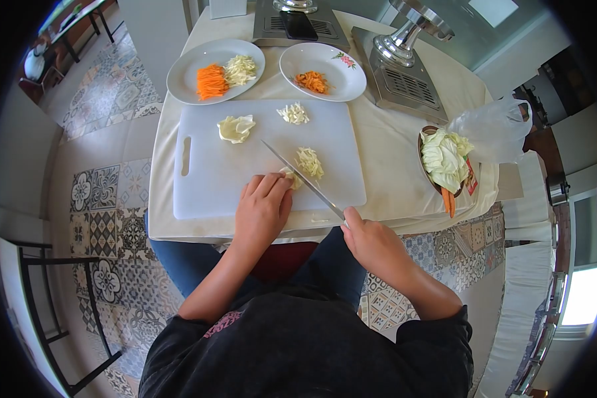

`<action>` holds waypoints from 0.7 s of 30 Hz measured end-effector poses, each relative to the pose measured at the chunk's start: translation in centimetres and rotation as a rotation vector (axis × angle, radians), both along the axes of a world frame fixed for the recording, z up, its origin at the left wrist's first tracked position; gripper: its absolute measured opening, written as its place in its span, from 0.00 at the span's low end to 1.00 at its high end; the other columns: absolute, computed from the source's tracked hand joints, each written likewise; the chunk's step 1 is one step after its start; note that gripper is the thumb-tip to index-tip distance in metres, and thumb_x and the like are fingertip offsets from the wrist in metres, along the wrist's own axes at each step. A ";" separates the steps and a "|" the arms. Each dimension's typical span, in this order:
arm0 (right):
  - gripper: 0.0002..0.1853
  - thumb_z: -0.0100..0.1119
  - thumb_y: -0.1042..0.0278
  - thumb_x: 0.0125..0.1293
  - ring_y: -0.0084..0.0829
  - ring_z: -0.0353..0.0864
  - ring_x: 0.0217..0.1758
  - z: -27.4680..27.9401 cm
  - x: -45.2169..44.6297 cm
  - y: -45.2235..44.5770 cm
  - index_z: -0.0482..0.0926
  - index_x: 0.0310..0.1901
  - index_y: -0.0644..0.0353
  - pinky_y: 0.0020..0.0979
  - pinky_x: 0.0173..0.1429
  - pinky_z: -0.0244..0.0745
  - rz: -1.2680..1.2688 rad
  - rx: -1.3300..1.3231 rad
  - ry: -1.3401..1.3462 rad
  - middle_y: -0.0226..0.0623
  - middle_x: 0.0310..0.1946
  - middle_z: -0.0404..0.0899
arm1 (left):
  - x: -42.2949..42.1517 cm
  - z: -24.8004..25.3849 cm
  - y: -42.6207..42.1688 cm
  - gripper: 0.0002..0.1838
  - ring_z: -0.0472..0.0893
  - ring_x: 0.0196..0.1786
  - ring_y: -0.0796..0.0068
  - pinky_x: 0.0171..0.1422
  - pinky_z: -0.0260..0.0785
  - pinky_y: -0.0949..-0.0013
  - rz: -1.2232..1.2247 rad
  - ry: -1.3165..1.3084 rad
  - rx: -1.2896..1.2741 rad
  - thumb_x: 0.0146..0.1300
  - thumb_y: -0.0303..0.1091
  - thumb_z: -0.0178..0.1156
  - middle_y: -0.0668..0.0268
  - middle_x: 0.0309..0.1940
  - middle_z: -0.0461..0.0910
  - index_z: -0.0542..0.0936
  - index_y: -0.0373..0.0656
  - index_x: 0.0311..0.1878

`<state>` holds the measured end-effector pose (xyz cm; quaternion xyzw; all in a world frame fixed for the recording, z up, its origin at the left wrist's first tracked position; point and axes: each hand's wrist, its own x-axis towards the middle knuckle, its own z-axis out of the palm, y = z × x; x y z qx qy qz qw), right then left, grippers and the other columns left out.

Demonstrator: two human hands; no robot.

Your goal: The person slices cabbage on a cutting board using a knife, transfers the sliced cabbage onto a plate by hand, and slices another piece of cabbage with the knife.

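My right hand (370,240) is closed around the handle of a kitchen knife (315,189), whose blade points up and left across a white cutting board (209,172). Against the blade's left side, my left hand (265,202) presses a small piece of cabbage (292,178) to the board with bent fingers. Shredded cabbage (309,163) lies just right of the blade. Farther back on the board are a cabbage leaf (236,129) and a small heap of cut cabbage (293,113).
Behind the board stand an oval plate (182,73) with carrot and cabbage strips and a bowl (348,83) of carrot shreds. Two metal appliances (404,79) and a phone (300,25) are at the back. On the right sit a cabbage (444,159) in a brown bowl and a plastic bag (494,129).
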<state>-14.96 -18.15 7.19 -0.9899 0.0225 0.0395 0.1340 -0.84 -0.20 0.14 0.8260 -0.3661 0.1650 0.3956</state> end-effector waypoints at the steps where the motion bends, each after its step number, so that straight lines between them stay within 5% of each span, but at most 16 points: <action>1: 0.11 0.52 0.64 0.76 0.54 0.82 0.24 0.3 -0.1 -0.1 0.65 0.48 0.62 0.51 0.26 0.76 -0.001 0.008 0.014 0.49 0.20 0.78 | 0.0 0.0 0.0 0.14 0.81 0.48 0.58 0.55 0.73 0.58 0.000 0.000 -0.002 0.55 0.22 0.67 0.62 0.46 0.83 0.83 0.41 0.47; 12: 0.11 0.50 0.66 0.76 0.58 0.81 0.26 5.9 -2.5 -1.0 0.64 0.47 0.66 0.55 0.31 0.74 -0.019 0.058 0.260 0.54 0.19 0.78 | 0.0 -0.1 0.0 0.14 0.81 0.47 0.58 0.54 0.73 0.59 0.005 -0.001 0.001 0.55 0.21 0.67 0.62 0.46 0.83 0.83 0.41 0.46; 21: 0.10 0.48 0.67 0.76 0.57 0.82 0.28 2.0 -0.5 0.0 0.65 0.48 0.66 0.55 0.32 0.75 -0.029 0.111 0.192 0.55 0.22 0.80 | 0.3 -0.2 0.0 0.13 0.81 0.45 0.57 0.53 0.74 0.59 -0.039 -0.004 -0.035 0.54 0.20 0.66 0.61 0.46 0.84 0.83 0.40 0.45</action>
